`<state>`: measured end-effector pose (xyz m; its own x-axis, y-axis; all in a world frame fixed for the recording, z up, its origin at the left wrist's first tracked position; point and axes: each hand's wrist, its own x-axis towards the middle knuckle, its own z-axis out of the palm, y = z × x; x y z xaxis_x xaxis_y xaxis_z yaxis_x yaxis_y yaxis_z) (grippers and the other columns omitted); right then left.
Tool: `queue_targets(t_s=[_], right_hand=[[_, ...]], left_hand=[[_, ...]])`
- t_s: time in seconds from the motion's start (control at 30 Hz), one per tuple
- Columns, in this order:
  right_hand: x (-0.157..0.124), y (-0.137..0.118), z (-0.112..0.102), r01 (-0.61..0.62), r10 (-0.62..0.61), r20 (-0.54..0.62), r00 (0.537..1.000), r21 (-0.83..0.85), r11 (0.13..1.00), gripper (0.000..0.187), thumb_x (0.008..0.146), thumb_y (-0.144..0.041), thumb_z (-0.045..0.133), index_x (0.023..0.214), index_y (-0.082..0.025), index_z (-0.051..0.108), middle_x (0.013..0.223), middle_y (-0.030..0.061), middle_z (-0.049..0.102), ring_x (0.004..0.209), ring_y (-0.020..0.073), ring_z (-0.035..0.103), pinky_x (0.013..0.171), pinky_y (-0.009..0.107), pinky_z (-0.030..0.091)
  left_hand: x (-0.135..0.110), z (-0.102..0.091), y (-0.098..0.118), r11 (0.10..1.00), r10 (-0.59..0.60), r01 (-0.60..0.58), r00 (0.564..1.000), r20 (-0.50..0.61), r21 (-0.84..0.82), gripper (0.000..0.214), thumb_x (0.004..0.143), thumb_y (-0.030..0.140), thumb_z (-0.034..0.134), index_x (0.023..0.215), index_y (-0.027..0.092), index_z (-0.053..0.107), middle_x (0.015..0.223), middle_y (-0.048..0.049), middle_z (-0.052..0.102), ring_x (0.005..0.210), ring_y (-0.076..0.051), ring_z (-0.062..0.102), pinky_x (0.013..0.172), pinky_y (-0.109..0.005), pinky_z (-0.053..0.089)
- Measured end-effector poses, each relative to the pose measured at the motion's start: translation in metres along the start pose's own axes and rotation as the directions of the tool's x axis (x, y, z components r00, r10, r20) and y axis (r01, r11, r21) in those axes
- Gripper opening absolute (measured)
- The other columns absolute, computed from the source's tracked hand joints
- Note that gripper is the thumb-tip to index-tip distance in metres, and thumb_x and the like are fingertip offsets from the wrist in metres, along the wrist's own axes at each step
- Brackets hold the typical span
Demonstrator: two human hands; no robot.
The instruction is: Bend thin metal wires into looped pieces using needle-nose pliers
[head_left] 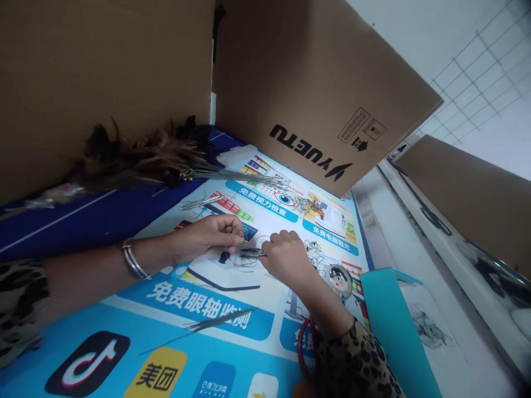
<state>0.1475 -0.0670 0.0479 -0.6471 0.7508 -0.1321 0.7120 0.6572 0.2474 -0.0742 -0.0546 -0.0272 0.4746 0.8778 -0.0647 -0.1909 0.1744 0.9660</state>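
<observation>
Left hand (219, 233): fingers curled, thumb and forefinger tips pinched together; cannot tell what, if anything, is between them. Right hand (287, 255): fist closed around pliers (251, 252), whose dark nose points left, just short of the left fingertips. Pliers are above the printed mat (166, 323), between the hands. Near side: one thin wire bundle (219, 319) lying flat on the mat. Far side: a longer wire bundle (249, 174), with feathers (145, 152) to its left. Right: teal box (398, 331), tangled wire (429, 327) beside it. Far: upright cardboard (307, 72).
</observation>
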Motion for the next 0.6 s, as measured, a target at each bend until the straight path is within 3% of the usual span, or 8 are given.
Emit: queue_targets(t_s=[0.37,0.6], right_hand=[[0.013,0.001,-0.007,0.185,-0.182,0.052,0.982,-0.064,0.981,0.020,0.095,-0.022,0.049,0.090,-0.015,0.068,0.090,0.0115,0.068,0.086,0.0244,0.059,0.073,0.035,0.039],[0.002,0.000,-0.007,0.139,-0.138,0.047,0.989,-0.016,0.990,0.023,0.097,-0.031,0.051,0.087,-0.017,0.067,0.088,0.0085,0.069,0.081,0.0229,0.061,0.067,0.032,0.040]], left_hand=[[0.000,0.001,0.004,1.000,-0.009,0.009,1.000,-0.005,0.007,0.019,0.079,0.033,0.077,0.081,0.019,0.064,0.060,0.0014,0.064,0.057,-0.014,0.056,0.054,-0.025,0.045],[-0.001,0.002,0.005,1.000,-0.023,0.023,1.000,-0.004,0.006,0.021,0.078,0.035,0.077,0.080,0.019,0.063,0.061,0.0016,0.063,0.056,-0.013,0.055,0.052,-0.024,0.045]])
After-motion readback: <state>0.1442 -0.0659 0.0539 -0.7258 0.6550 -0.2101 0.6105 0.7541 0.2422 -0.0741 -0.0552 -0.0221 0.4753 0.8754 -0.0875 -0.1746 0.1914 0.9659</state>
